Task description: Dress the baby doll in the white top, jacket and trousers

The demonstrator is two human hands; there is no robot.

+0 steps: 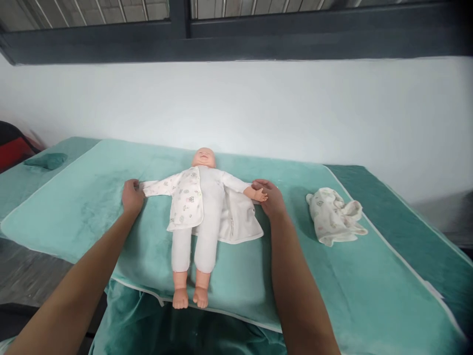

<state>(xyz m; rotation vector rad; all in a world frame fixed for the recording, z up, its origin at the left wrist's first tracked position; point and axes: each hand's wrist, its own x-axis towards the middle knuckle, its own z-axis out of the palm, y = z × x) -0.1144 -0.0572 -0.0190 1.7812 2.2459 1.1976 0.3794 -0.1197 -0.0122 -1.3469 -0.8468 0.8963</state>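
Note:
A baby doll (pixel 209 207) with a white cloth body lies face up, its bare feet toward me. One of its arms, on the left, is inside the sleeve of a white printed baby jacket (pixel 187 204). The jacket's other half is spread flat beneath the doll on the right. My left hand (pixel 133 197) is closed on the cuff end of the worn sleeve. My right hand (pixel 270 197) is at the doll's other forearm, fingers curled around the wrist and partly hidden behind the doll's hand.
A crumpled white printed cloth garment (pixel 334 216) lies to the right. Under everything is a padded green mat (pixel 314 286) on a bed against a white wall (pixel 236 108). A dark window frame (pixel 288 42) runs above. Something red and black (pixel 15 150) sits at far left.

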